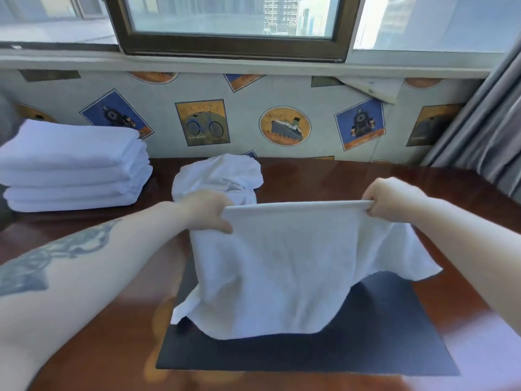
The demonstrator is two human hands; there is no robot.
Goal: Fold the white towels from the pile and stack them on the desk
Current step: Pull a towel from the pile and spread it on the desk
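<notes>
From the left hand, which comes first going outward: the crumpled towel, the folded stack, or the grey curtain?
1. Crumpled towel, right behind the left hand.
2. Folded stack, farther off at the desk's left.
3. Grey curtain, farthest, beyond the right hand.

1 head camera looks forward and down (close) over the desk (465, 210).

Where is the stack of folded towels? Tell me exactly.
In the head view, the stack of folded towels sits at the far left of the desk, against the wall, left of the crumpled towel pile.
</notes>
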